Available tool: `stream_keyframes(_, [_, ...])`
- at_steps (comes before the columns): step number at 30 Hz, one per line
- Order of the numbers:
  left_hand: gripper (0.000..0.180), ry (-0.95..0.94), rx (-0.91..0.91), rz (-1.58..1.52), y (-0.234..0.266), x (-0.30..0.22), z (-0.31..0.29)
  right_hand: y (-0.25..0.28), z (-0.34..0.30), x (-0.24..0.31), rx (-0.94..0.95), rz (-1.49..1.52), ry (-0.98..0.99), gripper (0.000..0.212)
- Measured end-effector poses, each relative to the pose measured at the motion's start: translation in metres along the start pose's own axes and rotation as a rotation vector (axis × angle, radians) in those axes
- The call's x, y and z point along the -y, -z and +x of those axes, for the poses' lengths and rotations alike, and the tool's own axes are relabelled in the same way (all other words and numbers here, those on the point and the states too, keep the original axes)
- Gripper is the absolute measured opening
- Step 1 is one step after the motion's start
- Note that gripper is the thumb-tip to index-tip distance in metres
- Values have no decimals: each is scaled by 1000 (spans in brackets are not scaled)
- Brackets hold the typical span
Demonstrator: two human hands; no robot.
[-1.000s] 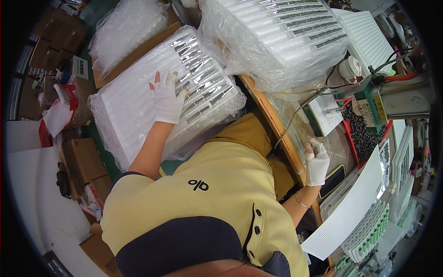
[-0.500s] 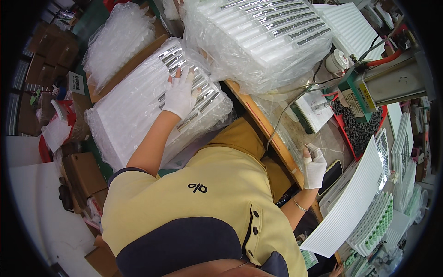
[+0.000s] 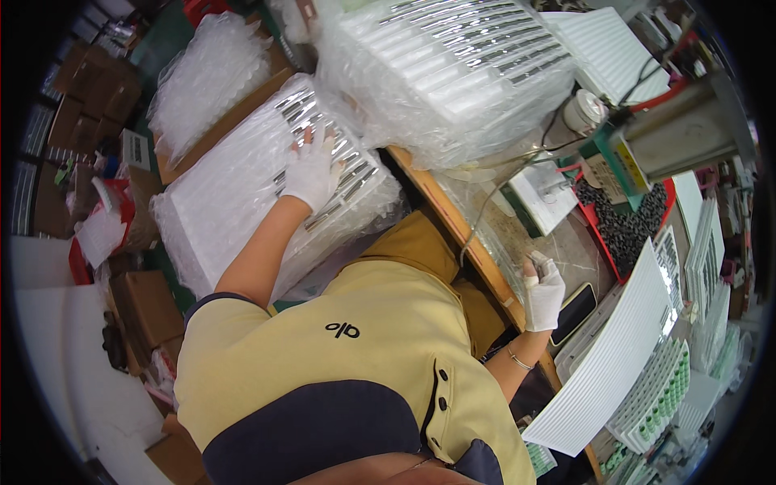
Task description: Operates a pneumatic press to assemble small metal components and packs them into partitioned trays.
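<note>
My left hand (image 3: 310, 176), in a white glove with some fingertips bare, lies with fingers spread over a row of shiny silver tubes (image 3: 349, 192). The tubes rest in a white ribbed tray (image 3: 234, 174) wrapped in clear plastic. Over the bench on the right, my right hand (image 3: 545, 297), gloved the same way, has its fingers curled toward the thumb. Whatever they may pinch is too small to make out. A dark-screened phone (image 3: 575, 314) lies beside that hand. Beyond it stands a bench press (image 3: 618, 166) with a white block (image 3: 543, 198) near it.
A red bin (image 3: 598, 230) holds small black parts (image 3: 626, 230). Another plastic-wrapped tray of silver tubes (image 3: 477, 48) sits at the back. White ribbed sheets (image 3: 602, 356) and a rack of green-tipped pieces (image 3: 653, 392) stand at right. Cardboard boxes (image 3: 145, 303) are stacked at left.
My left hand has shifted very slightly on the tubes, its fingers still spread. The right hand stays curled over the bench. The whole view has tilted a little.
</note>
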State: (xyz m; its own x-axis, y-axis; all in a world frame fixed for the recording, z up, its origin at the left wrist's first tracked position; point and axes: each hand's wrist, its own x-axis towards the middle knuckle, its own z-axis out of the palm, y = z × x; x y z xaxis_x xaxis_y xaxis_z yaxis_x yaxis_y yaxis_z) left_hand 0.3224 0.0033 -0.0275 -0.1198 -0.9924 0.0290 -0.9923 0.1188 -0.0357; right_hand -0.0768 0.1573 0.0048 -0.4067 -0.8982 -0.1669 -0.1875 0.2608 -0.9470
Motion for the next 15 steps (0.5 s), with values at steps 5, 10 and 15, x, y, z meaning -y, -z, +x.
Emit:
stream_keyframes(5, [60,60,84,89,18,9,-4,2,1,-3,23,-64,34,31])
stream_keyframes(10, [43,99,-31,-188,103,-19,35,46,-5,-31,-132,-384,65,29])
stream_keyframes(15, [20,-198,-447,-583,143,-74,114,61,12,1,-312,-579,105,17])
